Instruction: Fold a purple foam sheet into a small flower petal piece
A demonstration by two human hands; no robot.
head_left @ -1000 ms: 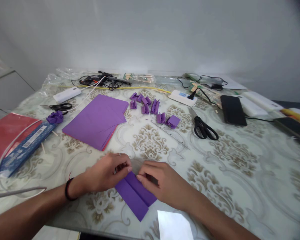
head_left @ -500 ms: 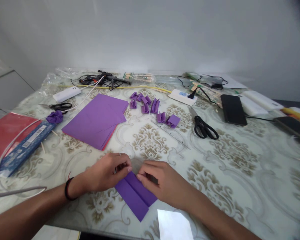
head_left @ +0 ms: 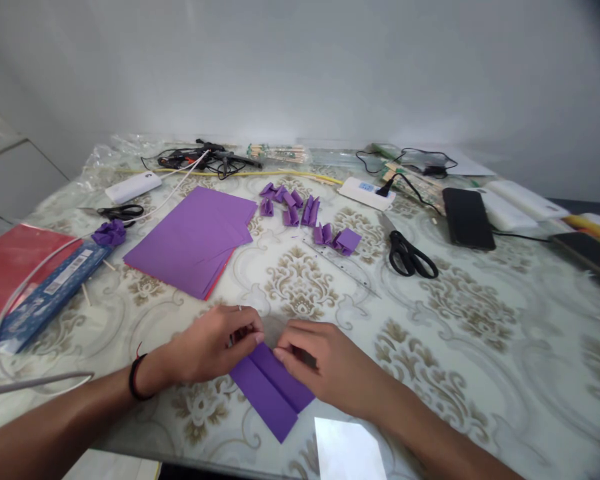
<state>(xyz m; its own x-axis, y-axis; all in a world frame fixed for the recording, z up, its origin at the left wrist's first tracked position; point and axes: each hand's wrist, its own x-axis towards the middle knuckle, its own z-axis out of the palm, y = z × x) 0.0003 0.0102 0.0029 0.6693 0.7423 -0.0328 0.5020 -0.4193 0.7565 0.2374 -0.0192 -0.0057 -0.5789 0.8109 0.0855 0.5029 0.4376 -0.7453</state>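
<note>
A purple sheet of paper (head_left: 273,393) with lengthwise folds lies at the table's near side, under both hands. My left hand (head_left: 225,343) pinches its far left corner between thumb and fingers. At the far right corner, my right hand (head_left: 305,353) is closed on the same paper, fingertips bent together. Beyond the hands sit several small folded purple paper pieces (head_left: 291,215). A stack of purple paper (head_left: 190,240) with a red edge showing beneath lies to the left.
Black-handled scissors (head_left: 409,257) and a clear ruler (head_left: 343,267) lie ahead. A black phone (head_left: 467,219) and a power strip (head_left: 367,193) are farther right. At left are a blue package (head_left: 55,293), crumpled purple paper (head_left: 109,233) and a white power bank (head_left: 133,187).
</note>
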